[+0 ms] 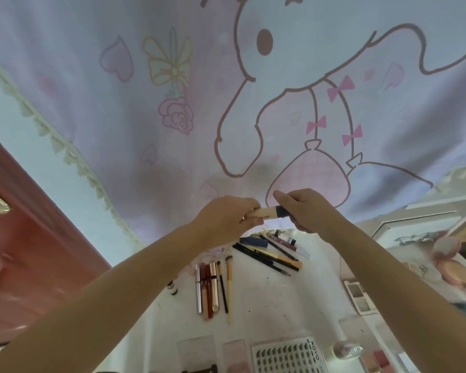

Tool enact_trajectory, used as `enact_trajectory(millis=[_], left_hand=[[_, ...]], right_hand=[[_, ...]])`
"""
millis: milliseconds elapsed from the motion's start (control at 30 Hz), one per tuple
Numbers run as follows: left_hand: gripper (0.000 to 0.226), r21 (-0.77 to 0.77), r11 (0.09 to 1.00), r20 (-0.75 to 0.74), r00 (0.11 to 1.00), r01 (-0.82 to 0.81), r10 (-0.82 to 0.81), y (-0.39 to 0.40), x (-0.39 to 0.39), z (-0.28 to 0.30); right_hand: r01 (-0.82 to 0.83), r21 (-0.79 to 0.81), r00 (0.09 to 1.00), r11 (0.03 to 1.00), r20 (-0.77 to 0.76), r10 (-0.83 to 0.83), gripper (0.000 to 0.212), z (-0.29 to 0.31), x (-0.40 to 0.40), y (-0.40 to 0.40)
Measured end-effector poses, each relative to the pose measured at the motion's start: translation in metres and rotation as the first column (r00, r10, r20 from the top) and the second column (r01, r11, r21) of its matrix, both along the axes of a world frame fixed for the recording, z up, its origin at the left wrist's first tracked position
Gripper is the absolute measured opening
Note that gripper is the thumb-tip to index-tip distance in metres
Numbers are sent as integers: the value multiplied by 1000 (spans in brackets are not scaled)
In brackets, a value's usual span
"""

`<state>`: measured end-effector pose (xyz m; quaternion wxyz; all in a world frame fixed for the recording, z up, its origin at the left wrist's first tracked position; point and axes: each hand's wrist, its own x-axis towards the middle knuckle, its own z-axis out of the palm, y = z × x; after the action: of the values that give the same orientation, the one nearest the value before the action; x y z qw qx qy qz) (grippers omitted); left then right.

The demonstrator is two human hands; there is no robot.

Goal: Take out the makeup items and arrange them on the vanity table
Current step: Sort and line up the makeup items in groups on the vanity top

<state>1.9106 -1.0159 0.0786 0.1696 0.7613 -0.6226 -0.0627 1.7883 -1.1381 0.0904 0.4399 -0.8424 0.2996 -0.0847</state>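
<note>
Both hands hold one beige tube (264, 212) level in the air above the counter (320, 289).
The left hand (226, 216) grips the pale end, the right hand (304, 208) is curled round the dark cap; fingers hide both tips. Below, upright sticks and brushes (213, 289) lie in a row, pencils (267, 255) lie slanted, and compacts (453, 270) sit blurred at right. A cartoon-print curtain (172, 103) hangs behind.
</note>
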Motion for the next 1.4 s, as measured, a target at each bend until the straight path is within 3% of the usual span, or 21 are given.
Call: enact_trajectory(millis=[133, 167, 233, 367, 467, 667, 767, 833, 933, 1000, 1100, 1200, 1300, 1400], left_hand=[[22, 0, 1000, 30, 999, -12, 12, 1, 4, 2], [21, -2, 1000, 0, 1000, -27, 27, 3, 5, 3], [20, -30, 998, -43, 997, -62, 61, 6, 7, 4], [18, -85, 990, -19, 994, -110, 108, 12, 11, 2], [17, -84, 990, 6, 993, -117, 118, 13, 11, 0], [20, -39, 995, 1, 995, -95, 95, 14, 15, -2], [30, -27, 997, 7, 997, -74, 74, 12, 13, -4], [23, -24, 998, -3, 998, -59, 59, 11, 12, -4], [18, -13, 999, 13, 999, -42, 42, 10, 13, -1], [18, -25, 999, 6, 999, -45, 46, 9, 15, 3], [19, -32, 998, 12, 998, -62, 62, 10, 19, 7], [19, -33, 998, 26, 998, -62, 63, 10, 20, 8], [18, -33, 998, 29, 998, -58, 58, 10, 20, 9], [19, -36, 997, 17, 997, -71, 72, 12, 21, 11]], right_hand=[[6, -216, 977, 976, 210, 40, 21, -5, 1, 7], [-13, -234, 957, 972, 279, 80, 13, -5, 0, 8], [-81, -208, 919, 975, 362, 153, 15, -8, -1, 5], [-113, -45, 951, 993, 284, 121, 8, -8, 2, 3], [-85, -74, 973, 994, 207, 99, 29, -11, 7, 4], [-207, -186, 949, 961, 202, 243, 18, -15, 3, 3], [-188, -72, 952, 979, 232, 200, 16, -20, 3, 4], [-124, -29, 969, 992, 213, 127, 26, -20, 5, 4], [-139, -139, 974, 980, 161, 161, 26, -15, 5, 0], [-204, -138, 950, 969, 212, 230, 18, -11, 2, -3], [-239, -56, 917, 969, 315, 244, 28, -12, -1, -7], [-220, 26, 927, 975, 317, 201, 10, -9, 3, -7], [-204, -82, 950, 975, 222, 218, 24, -7, 7, -7], [-236, -109, 925, 965, 280, 258, 23, -3, 6, -8]])
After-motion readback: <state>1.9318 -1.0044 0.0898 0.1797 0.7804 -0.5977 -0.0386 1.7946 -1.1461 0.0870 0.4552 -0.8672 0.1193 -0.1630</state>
